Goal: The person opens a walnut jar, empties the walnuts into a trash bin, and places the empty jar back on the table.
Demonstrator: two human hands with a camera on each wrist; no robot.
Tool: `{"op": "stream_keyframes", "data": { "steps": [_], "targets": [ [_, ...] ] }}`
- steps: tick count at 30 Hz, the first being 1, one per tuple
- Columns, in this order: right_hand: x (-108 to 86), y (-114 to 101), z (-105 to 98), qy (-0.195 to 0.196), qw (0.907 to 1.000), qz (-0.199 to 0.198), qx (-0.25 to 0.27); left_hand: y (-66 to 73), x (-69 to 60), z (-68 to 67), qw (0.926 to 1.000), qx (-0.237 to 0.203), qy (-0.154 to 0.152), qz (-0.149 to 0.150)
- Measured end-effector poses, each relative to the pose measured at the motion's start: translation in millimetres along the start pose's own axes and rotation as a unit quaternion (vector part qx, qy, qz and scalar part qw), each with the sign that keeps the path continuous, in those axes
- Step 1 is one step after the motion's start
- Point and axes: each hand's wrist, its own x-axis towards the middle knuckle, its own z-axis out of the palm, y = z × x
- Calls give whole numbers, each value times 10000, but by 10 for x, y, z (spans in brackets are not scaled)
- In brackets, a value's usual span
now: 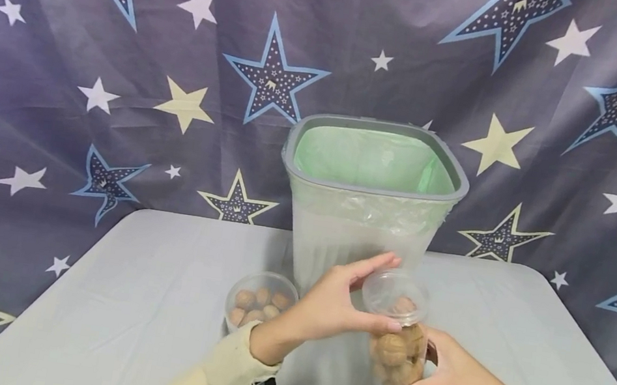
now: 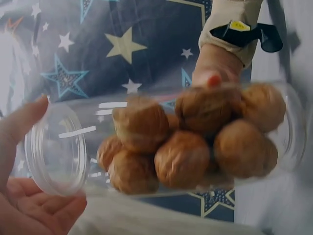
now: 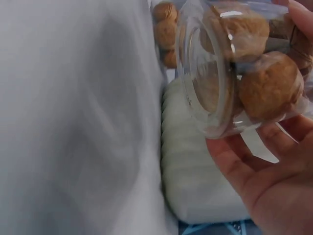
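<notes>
A clear plastic jar of walnuts is held tilted above the table in front of the bin. My right hand grips its side; in the right wrist view the fingers curl under the jar. At the top, my left hand holds the clear round lid between thumb and fingers. The left wrist view shows the lid at the jar's end, between the thumb and fingers of my left hand, with walnuts inside; whether it is fastened I cannot tell.
A tall bin with a grey rim and green liner stands at the back of the white table. Left of my left hand is a round clear container of walnuts. A star-patterned cloth hangs behind.
</notes>
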Motion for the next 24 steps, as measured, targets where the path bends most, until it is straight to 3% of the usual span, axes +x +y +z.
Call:
{"op": "stream_keyframes", "data": {
  "steps": [4, 11, 18, 24],
  "targets": [
    [59, -86, 27, -202, 9996, 151, 154, -19, -27, -129, 9988, -105, -417, 216],
    [169, -128, 69, -625, 9961, 401, 476, -67, -77, -369, 9917, -345, -1226, 200],
    [294, -126, 94, -927, 9920, 287, 813, -185, -58, -551, 9753, -699, -1908, 872],
    [396, -159, 124, -1403, 9809, 384, 1289, -273, -40, -647, 9571, -886, -2428, 1307]
  ]
}}
